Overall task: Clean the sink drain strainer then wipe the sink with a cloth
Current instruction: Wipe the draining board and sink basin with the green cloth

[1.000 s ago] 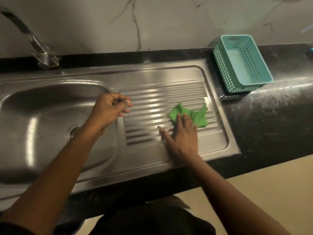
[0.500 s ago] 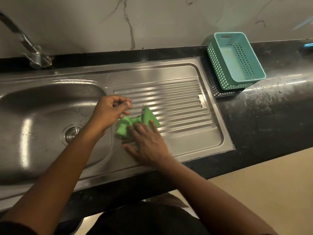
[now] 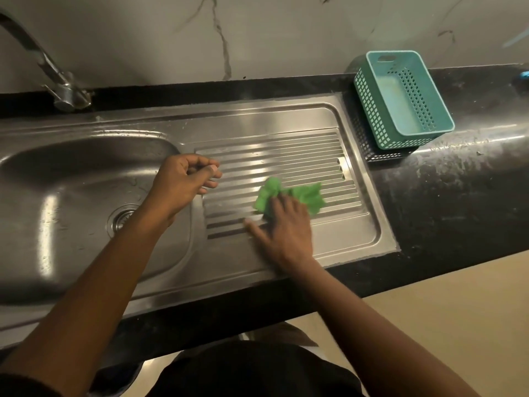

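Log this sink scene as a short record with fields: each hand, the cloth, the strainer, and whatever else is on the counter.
right hand: fingers flat, pressing the green cloth onto the ribbed drainboard
left hand: fingers curled, over the basin edge, nothing seen in it
green cloth: crumpled, mid-drainboard
drain strainer: seated in the basin floor
teal basket: on the black counter, right of the drainboard, no contents visible
tap: back left
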A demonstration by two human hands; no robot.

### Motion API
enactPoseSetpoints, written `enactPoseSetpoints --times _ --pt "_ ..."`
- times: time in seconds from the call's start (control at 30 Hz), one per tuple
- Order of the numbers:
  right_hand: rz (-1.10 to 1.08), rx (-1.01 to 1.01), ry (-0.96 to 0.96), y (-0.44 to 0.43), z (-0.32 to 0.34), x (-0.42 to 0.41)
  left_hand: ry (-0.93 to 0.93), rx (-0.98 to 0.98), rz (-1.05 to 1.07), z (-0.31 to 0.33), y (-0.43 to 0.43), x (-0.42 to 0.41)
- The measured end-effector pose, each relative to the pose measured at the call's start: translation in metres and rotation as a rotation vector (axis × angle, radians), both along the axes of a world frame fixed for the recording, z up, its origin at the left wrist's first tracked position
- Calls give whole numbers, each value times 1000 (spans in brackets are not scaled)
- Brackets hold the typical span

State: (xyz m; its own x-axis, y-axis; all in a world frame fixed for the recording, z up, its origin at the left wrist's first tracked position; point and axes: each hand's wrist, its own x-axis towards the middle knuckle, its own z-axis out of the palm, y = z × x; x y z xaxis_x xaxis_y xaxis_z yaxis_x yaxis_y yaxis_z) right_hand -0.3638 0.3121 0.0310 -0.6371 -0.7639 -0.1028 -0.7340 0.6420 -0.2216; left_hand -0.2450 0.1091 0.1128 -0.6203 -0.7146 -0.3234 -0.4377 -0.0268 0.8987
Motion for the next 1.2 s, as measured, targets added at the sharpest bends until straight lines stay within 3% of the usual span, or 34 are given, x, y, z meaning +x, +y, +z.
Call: enactPoseSetpoints --times 0.2,0.37,0.77,0.93,1.0,1.2 --pt "387 -24 -51 -73 -9 88 -22 17 8 0 0 4" --pt "534 23 15 -78 -16 76 -32 -15 9 1 -7 8" --pt "14 46 61 53 -7 -112 -31 2 -17 2 -7 0" --pt "-298 -69 -8 20 -6 -84 -17 -10 -3 6 -13 3" --pt "-226 -76 -31 -5 -5 -40 -20 -18 -1 5 -14 6" --pt "254 -52 -92 -94 -10 85 -25 -14 7 4 -16 13"
